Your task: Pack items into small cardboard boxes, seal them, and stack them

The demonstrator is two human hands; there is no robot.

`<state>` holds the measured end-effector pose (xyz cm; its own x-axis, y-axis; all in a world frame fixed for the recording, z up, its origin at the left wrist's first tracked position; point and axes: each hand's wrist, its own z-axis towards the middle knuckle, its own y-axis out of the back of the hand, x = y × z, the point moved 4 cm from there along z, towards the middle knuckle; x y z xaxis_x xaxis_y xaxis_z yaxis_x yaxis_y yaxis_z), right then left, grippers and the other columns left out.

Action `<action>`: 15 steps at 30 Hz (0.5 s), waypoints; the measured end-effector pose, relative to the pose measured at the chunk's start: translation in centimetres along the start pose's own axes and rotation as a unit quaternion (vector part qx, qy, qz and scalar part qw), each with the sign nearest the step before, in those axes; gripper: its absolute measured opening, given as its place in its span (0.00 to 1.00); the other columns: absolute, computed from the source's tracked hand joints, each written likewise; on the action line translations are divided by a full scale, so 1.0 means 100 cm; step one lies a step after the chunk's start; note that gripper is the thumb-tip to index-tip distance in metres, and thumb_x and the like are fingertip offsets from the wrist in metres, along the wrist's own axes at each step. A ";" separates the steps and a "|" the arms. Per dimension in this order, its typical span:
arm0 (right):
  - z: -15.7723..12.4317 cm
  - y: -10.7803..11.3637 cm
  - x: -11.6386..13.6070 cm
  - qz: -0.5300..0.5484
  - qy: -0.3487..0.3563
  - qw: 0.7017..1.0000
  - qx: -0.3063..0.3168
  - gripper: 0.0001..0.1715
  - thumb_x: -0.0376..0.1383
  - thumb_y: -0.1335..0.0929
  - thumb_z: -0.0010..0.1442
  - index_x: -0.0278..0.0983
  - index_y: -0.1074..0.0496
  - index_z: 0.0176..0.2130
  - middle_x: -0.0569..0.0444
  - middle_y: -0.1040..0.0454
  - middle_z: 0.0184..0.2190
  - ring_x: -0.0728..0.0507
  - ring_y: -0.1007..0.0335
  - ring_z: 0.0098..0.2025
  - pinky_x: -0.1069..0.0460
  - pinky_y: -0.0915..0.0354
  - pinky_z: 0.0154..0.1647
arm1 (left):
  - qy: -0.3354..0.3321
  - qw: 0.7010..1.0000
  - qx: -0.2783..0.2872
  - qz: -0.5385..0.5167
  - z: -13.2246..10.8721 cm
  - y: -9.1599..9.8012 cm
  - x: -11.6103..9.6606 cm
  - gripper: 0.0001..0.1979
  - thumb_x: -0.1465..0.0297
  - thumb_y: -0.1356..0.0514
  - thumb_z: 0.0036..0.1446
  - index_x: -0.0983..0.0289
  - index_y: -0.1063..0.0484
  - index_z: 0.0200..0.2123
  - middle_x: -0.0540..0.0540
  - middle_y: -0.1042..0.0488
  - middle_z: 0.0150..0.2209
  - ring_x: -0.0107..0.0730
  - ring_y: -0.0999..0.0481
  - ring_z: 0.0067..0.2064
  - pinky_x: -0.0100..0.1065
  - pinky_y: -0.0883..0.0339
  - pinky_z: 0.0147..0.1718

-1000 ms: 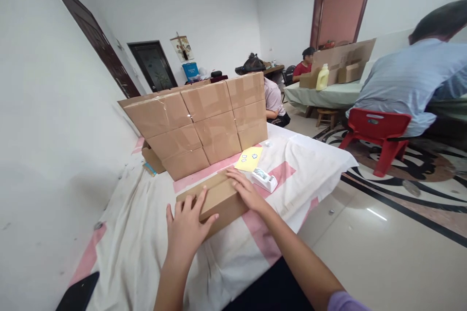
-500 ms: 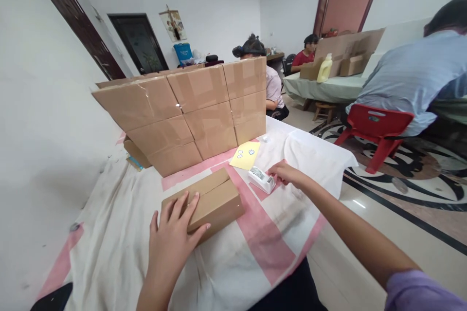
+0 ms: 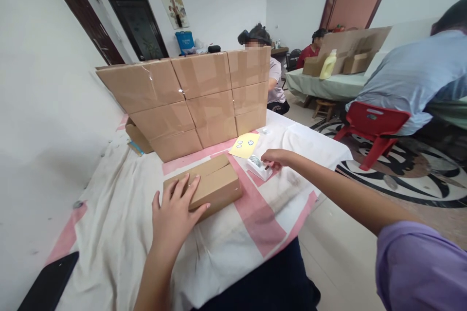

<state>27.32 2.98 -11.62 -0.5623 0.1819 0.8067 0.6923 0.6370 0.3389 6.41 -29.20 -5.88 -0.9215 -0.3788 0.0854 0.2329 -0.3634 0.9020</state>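
A small closed cardboard box [image 3: 211, 182] lies on the cloth-covered table [image 3: 120, 233] in front of me. My left hand [image 3: 174, 213] rests flat on its near left corner, fingers spread. My right hand [image 3: 276, 157] reaches out to the right and curls over a white tape dispenser [image 3: 258, 169], touching its far end. A yellow sheet [image 3: 243, 146] with small stickers lies just beyond the dispenser.
A wall of stacked taped cardboard boxes [image 3: 189, 101] stands behind the small box. A black object [image 3: 47, 284] lies at the table's near left corner. Other people sit beyond: one behind the stack, one on a red chair [image 3: 372, 128] at right, near a green-covered table [image 3: 328, 84].
My right hand left the top of the small box, swung right and came down onto the tape dispenser. My left hand stayed on the box.
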 end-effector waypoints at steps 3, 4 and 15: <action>-0.007 0.000 -0.003 -0.018 -0.045 0.999 0.005 0.15 0.29 0.24 0.46 0.36 0.33 0.31 0.54 0.30 0.19 0.45 0.32 0.17 0.53 0.35 0.15 | 0.004 1.000 -0.002 -0.007 0.001 -0.001 0.000 0.33 0.56 0.36 0.61 0.52 0.37 0.67 0.56 0.35 0.69 0.51 0.37 0.66 0.62 0.52 0.67; -0.010 0.000 -0.003 -0.018 -0.050 0.999 0.005 0.17 0.29 0.23 0.46 0.36 0.32 0.32 0.53 0.29 0.19 0.44 0.30 0.19 0.52 0.33 0.16 | 0.005 1.000 -0.004 -0.009 0.001 -0.001 0.000 0.33 0.56 0.36 0.61 0.52 0.37 0.67 0.56 0.35 0.69 0.51 0.37 0.66 0.62 0.53 0.67; -0.044 -0.002 -0.014 0.067 0.015 0.997 -0.025 0.11 0.31 0.25 0.55 0.34 0.31 0.32 0.51 0.26 0.22 0.42 0.24 0.22 0.47 0.22 0.26 | 0.013 1.000 -0.019 -0.020 -0.002 -0.003 0.000 0.33 0.57 0.35 0.60 0.52 0.36 0.67 0.55 0.35 0.68 0.53 0.36 0.65 0.61 0.52 0.67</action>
<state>29.95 -0.65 -10.65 -0.4503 0.2406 0.8599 0.7824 0.5703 0.2502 6.45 -29.25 -6.22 -0.9220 -0.3853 0.0374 0.2075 -0.4102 0.8881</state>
